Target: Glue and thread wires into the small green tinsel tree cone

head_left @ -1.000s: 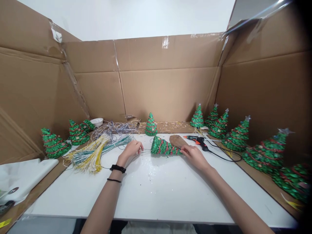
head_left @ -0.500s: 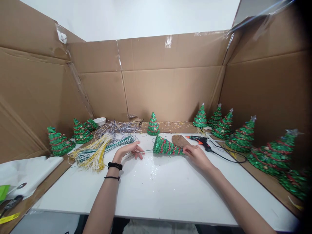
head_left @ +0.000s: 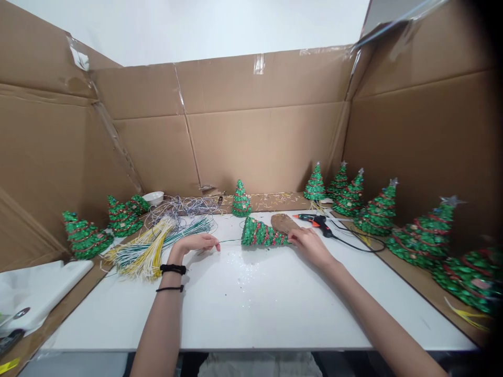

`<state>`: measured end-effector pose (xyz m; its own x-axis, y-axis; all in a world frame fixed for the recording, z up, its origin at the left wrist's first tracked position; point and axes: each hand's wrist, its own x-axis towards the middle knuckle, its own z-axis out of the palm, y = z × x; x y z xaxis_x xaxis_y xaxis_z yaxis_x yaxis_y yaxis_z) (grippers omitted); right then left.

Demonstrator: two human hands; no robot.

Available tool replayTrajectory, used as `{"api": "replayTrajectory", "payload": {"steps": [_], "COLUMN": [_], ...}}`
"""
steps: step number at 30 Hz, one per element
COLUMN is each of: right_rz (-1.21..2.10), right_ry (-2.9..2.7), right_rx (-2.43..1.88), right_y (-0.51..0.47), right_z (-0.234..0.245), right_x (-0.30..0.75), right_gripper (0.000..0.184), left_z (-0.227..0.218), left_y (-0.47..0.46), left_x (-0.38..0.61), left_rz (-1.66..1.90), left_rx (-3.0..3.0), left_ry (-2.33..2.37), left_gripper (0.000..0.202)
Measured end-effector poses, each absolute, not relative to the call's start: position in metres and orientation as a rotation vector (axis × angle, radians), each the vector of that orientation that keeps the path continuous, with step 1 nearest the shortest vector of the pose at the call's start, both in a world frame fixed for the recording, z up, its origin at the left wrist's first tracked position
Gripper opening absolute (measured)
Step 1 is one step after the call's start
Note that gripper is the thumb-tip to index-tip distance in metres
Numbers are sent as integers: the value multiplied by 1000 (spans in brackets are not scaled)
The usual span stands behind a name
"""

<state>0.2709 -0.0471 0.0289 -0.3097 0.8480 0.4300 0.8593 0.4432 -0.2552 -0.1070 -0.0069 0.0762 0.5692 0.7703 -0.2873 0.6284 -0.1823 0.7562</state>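
Surface: white table, glitter-specked at 6 o'clock of the lying tree. Cardboard walls enclose three sides; white wall above.

Counts, clock positions taken from the lying tree: eleven trees in all. One lies mid-table; one small tree at 11; three left trees at 9–10; six right trees from 1 to past 3. One glue gun at 3, one brown piece at 2, one strand bundle at 9, one bowl at 10.

Hands: the lying tree is at 9 o'clock of the right hand, whose fingers grip its narrow end. It is at 3 o'clock of the left hand, apart; that hand pinches a thin green wire running to the tree's wide end.
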Motion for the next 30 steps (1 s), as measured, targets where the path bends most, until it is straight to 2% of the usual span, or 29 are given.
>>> {"api": "replayTrajectory", "payload": {"steps": [8, 12, 20, 27, 30], "right_rz": [-4, 1, 16, 24, 30], "right_ry": [-2172, -2156, -2192, -2273, -2287], "right_rx": [-1464, -1489, -1366, -1276, -1237], "right_y": [-48, -50, -47, -49, -52], "right_z": [28, 30, 27, 30, 34], "right_x": [271, 269, 274, 270, 268], "right_gripper": [12, 11, 13, 21, 22], "left_z": [65, 58, 50, 45, 44], "left_y": [3, 8, 13, 5, 0], "left_x": [-132, -133, -102, -71, -57], "left_rz": [365, 471, 91, 150, 281], "left_rx": [1808, 1763, 1969, 2174, 2222], "left_ry": [1149, 1172, 1353, 1541, 1547], "left_gripper": [44, 38, 22, 28, 31]}}
